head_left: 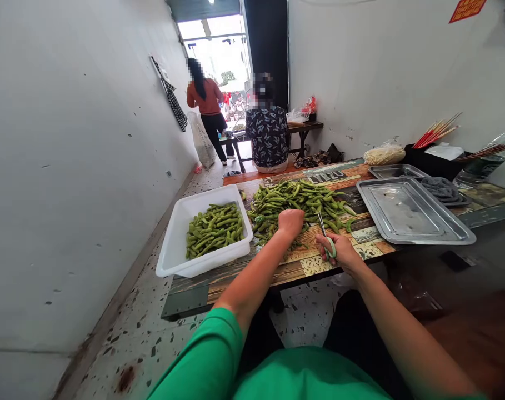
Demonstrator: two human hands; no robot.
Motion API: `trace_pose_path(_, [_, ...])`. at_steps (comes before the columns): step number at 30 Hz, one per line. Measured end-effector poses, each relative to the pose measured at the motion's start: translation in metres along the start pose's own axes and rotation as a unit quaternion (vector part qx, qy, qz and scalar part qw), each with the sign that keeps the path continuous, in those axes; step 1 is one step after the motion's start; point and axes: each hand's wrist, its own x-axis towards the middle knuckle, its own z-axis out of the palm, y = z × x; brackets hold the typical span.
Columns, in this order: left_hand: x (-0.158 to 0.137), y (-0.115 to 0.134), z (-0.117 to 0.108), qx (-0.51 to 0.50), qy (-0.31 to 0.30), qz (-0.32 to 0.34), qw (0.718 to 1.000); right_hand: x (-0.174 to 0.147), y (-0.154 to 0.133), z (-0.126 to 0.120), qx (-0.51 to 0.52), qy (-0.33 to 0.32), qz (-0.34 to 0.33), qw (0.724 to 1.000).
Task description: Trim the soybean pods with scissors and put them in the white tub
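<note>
Right hand (342,251) grips scissors (323,226); left hand (291,222) curls at edamame pods (293,194) heaped on patchwork-patterned table (289,273), its hold I cannot tell. Blades stand near left hand: careless snip may cut skin.

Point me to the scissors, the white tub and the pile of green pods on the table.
Scissors (321,224): head view, blades.
White tub (221,258): head view, near outer wall.
Pile of green pods (296,196): head view, middle.

A dark printed plate (328,177) on the tabletop (285,272) begins "LY".
</note>
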Motion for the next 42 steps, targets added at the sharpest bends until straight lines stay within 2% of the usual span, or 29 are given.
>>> trace_pose_path(4, [0.012, 0.008, -0.002, -0.006, -0.043, -0.021, 0.999, 0.001, 0.003, -0.001, -0.009, -0.004, -0.007, 1.000])
trace_pose_path(6, [0.013, 0.008, -0.003, -0.020, -0.045, -0.026, 0.998, 0.003, 0.006, -0.002, -0.014, 0.003, -0.010, 1.000])
trace_pose_path(8, [0.011, 0.004, -0.002, -0.056, -0.032, -0.034, 0.997, 0.005, 0.008, -0.002, -0.016, 0.000, -0.005, 1.000])
trace_pose_path(13, [-0.008, -0.011, 0.001, -0.174, 0.046, -0.063, 0.982, 0.007, 0.008, -0.003, -0.015, -0.009, -0.001, 1.000])
trace_pose_path(20, [-0.021, -0.016, 0.007, -0.266, 0.055, -0.037, 0.962, 0.005, -0.001, 0.001, -0.029, -0.026, 0.008, 0.999])
trace_pose_path(27, [-0.021, -0.015, 0.006, -0.408, 0.035, 0.018, 0.912, 0.006, -0.011, -0.002, -0.064, -0.010, 0.036, 0.997])
trace_pose_path(33, [-0.024, -0.015, -0.001, -0.399, 0.018, 0.070, 0.914, 0.003, -0.020, -0.004, -0.115, -0.021, 0.010, 0.993])
trace_pose_path(42, [-0.027, -0.016, -0.004, -0.424, -0.021, 0.081, 0.902, 0.002, -0.025, -0.003, -0.130, -0.004, -0.002, 0.991])
